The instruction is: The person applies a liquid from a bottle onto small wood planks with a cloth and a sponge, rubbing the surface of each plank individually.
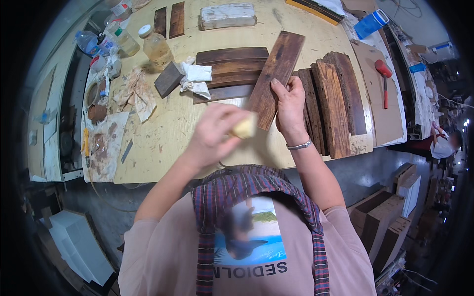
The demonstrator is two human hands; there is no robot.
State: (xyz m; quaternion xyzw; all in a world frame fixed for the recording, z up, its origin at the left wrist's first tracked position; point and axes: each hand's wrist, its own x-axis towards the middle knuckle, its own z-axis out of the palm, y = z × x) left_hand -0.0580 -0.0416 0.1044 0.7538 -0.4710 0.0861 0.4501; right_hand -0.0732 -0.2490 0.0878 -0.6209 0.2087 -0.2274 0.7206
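Surface: pale plywood top, stained and scuffed, carrying everything below.
Plank rows: four dark planks lie side by side at the middle; a second group of rough planks lies at the right, near the front edge.
Held plank: dark brown wood, slanted across the middle of the surface, its near end over the front part and its far end resting over the dark row.
Right hand: closed on the near right edge of the held plank, thumb on top; a bracelet sits at the wrist.
Left hand: blurred, clenched around a yellow sponge that touches the near end of the held plank.
Rags: crumpled white cloth beside a small dark block, left of the dark row.
Bottle: clear with amber liquid, at the far left among other containers.
Hammer: red-headed, lying on cardboard at the far right.
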